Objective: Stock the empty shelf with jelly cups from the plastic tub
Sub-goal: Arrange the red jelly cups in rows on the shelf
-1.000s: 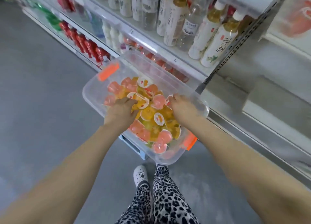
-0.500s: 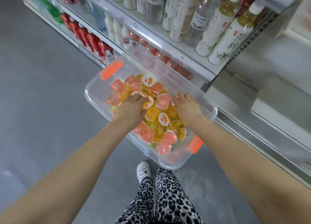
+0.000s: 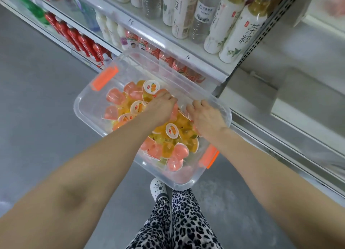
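Since the rounded tub is clear, glossy jelly cups show.

A smooth grey floor with a dull sheen runs along a store aisle under soft, even light. A white shelving unit stands on the far side. Its upper shelf holds tall tea bottles with white labels and a clear water bottle. The shelf below carries red bottles, green bottles and milky white bottles. A grey perforated upright closes the unit's end.
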